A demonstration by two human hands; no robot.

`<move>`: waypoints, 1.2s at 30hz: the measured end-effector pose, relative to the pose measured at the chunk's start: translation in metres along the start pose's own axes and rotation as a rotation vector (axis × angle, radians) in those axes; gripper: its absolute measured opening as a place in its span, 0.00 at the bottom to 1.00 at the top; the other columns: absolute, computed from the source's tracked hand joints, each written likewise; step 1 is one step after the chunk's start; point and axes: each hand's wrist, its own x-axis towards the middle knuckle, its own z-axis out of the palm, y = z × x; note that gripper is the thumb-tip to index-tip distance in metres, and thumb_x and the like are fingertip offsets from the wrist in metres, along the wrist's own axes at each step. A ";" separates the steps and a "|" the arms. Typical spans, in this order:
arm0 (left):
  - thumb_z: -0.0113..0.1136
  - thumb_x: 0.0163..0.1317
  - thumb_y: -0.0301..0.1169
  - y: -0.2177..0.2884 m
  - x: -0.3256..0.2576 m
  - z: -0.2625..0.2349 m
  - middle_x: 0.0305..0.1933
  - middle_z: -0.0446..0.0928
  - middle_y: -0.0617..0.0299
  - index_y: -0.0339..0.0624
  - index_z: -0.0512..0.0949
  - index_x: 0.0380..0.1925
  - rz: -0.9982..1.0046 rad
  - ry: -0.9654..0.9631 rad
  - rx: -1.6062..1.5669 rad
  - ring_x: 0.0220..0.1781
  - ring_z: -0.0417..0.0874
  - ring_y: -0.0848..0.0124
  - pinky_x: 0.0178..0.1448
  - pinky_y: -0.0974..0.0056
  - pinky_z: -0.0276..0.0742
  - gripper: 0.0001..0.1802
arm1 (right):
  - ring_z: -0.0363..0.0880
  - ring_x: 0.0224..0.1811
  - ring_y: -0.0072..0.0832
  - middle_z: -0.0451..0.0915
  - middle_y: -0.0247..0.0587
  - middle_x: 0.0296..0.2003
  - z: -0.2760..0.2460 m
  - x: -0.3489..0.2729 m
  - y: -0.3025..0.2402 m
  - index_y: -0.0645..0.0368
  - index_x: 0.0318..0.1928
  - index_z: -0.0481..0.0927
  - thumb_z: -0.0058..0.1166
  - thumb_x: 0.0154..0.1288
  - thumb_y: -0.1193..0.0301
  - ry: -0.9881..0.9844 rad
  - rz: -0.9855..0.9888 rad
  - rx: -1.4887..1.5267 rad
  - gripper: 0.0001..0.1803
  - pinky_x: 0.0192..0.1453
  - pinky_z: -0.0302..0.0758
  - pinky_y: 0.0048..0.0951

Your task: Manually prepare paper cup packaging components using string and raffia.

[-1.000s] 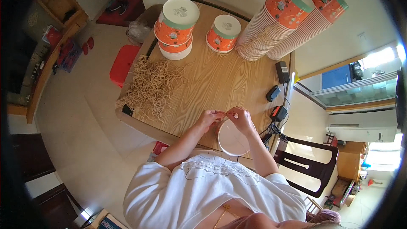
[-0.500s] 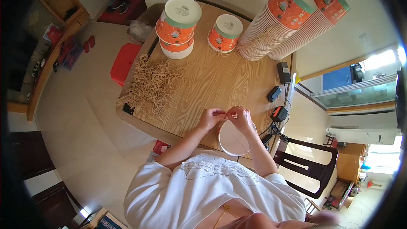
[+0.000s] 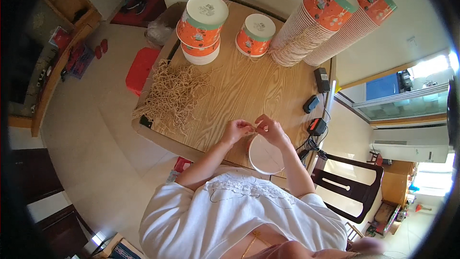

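Before me at the table's near edge is a white-mouthed paper bucket [image 3: 266, 157] with an orange outside, its opening facing up. A thin line crosses its inside. At the bucket's far rim my left hand [image 3: 235, 132] has its thumb and fingers pinched together. My right hand [image 3: 272, 131] pinches close beside it, the fingertips nearly meeting. A small bit of tan twine shows between the fingertips; most of it is hidden by the fingers. A loose, tangled heap of tan twine [image 3: 175, 93] lies on the table to the left.
Upside-down orange and green buckets stand farther back: a short stack [image 3: 200, 31], a lower one [image 3: 255, 36] and two tall leaning stacks [image 3: 306, 26], [image 3: 352, 31]. Black adapters [image 3: 322, 80] and cables [image 3: 311, 145] lie along the right edge. A dark chair [image 3: 347, 187] stands right, a red stool [image 3: 142, 71] left.
Both hands stay at the bucket's far rim. My right hand has turned slightly and its fingers have lifted a little. The whole view has shifted slightly.
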 end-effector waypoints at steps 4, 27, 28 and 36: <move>0.57 0.53 0.22 -0.011 -0.001 -0.009 0.28 0.78 0.60 0.32 0.77 0.30 -0.029 0.012 -0.045 0.29 0.78 0.75 0.34 0.72 0.76 0.05 | 0.78 0.31 0.26 0.79 0.38 0.25 -0.001 0.000 -0.004 0.58 0.37 0.72 0.56 0.51 0.73 0.008 -0.012 -0.043 0.12 0.39 0.72 0.27; 0.56 0.56 0.29 0.011 -0.004 0.004 0.31 0.78 0.63 0.37 0.77 0.32 -0.224 -0.147 -0.146 0.31 0.77 0.78 0.34 0.74 0.71 0.07 | 0.78 0.31 0.25 0.79 0.38 0.25 -0.002 -0.001 -0.004 0.59 0.36 0.72 0.54 0.52 0.74 -0.003 0.006 0.015 0.10 0.38 0.72 0.27; 0.56 0.56 0.29 0.006 -0.003 0.003 0.31 0.78 0.63 0.37 0.77 0.32 -0.222 -0.144 -0.147 0.31 0.77 0.78 0.34 0.74 0.71 0.07 | 0.78 0.31 0.25 0.79 0.37 0.25 -0.001 -0.001 -0.005 0.59 0.36 0.72 0.54 0.52 0.74 -0.006 -0.001 0.024 0.10 0.38 0.72 0.26; 0.57 0.54 0.28 -0.007 -0.003 -0.005 0.28 0.77 0.64 0.38 0.77 0.30 -0.144 -0.140 -0.014 0.27 0.74 0.78 0.32 0.74 0.70 0.05 | 0.76 0.29 0.23 0.78 0.36 0.23 -0.001 -0.002 -0.002 0.58 0.36 0.73 0.54 0.51 0.75 0.021 -0.019 -0.024 0.09 0.35 0.72 0.25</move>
